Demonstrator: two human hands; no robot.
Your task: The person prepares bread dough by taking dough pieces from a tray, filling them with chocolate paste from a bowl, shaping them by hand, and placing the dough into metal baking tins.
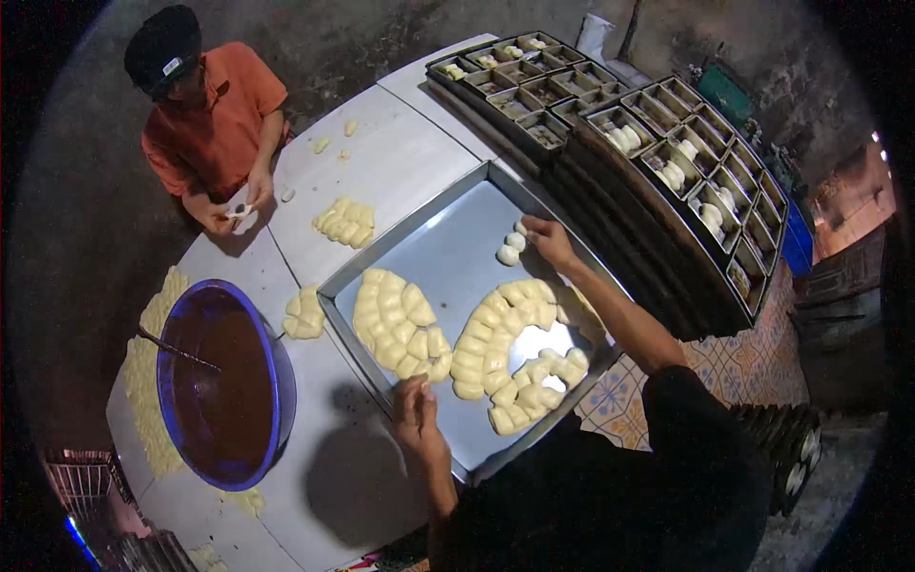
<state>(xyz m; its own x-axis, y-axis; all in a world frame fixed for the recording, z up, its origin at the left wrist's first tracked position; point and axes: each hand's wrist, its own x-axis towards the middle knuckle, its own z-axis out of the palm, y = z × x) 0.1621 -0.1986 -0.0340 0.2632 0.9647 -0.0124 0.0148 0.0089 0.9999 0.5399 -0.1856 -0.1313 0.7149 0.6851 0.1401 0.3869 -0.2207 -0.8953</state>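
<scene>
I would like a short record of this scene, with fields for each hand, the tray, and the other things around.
left hand: at the near rim of the tray, fingers touching a dough piece at the edge of the left cluster
right hand: reaching to the far side of the tray, at two small dough balls
tray: large, metal, flat, holding two curved clusters of dough pieces
bowl: blue rim, brown filling, left of the tray
baking moulds: stacked at the right, some compartments filled
other person: orange shirt, across the table
</scene>
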